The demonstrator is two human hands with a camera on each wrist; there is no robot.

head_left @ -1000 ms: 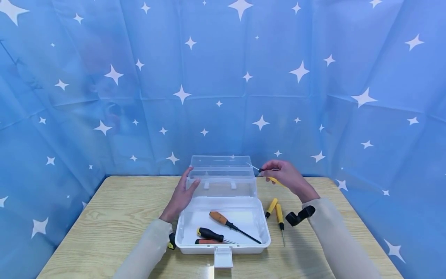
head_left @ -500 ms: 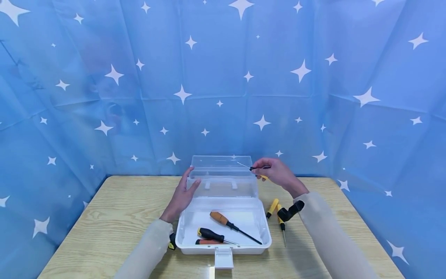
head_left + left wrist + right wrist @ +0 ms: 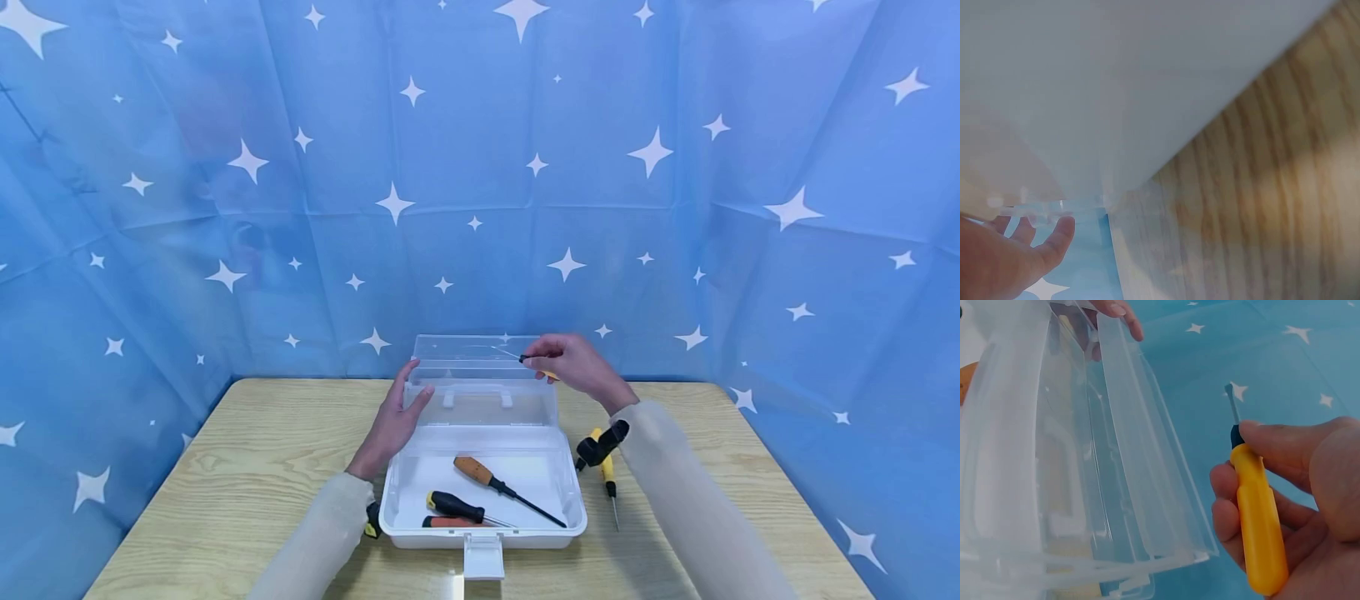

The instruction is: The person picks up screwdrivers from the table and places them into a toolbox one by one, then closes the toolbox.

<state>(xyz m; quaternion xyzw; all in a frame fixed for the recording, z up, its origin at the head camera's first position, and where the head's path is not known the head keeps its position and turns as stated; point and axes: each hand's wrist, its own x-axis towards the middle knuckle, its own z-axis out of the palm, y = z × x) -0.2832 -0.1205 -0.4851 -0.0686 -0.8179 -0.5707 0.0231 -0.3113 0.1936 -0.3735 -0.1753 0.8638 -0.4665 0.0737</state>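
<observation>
In the head view an open toolbox [image 3: 420, 541] with a white body and clear lid [image 3: 480, 407] stands mid-table. My left hand [image 3: 390, 425] grips the lid's left side, thumb in front. My right hand [image 3: 576, 367] holds a small yellow screwdriver [image 3: 1257, 519] with a black collar, its tip pointing left in front of the lid's upper right part. Inside the box lie an orange-handled screwdriver [image 3: 471, 469], a black-handled screwdriver [image 3: 453, 506] and, partly hidden by the front wall, a red-orange handle [image 3: 447, 522].
Two more yellow screwdrivers lie on the wooden table [image 3: 300, 417] right of the box; one [image 3: 608, 471] shows its shaft, the other [image 3: 596, 433] is mostly covered by the right wrist camera [image 3: 602, 443]. The box's latch [image 3: 483, 557] hangs at the front. Behind is a blue starred curtain [image 3: 480, 167].
My right hand has moved left with the yellow screwdriver, from beside the lid to in front of its right part. My left hand stays on the lid.
</observation>
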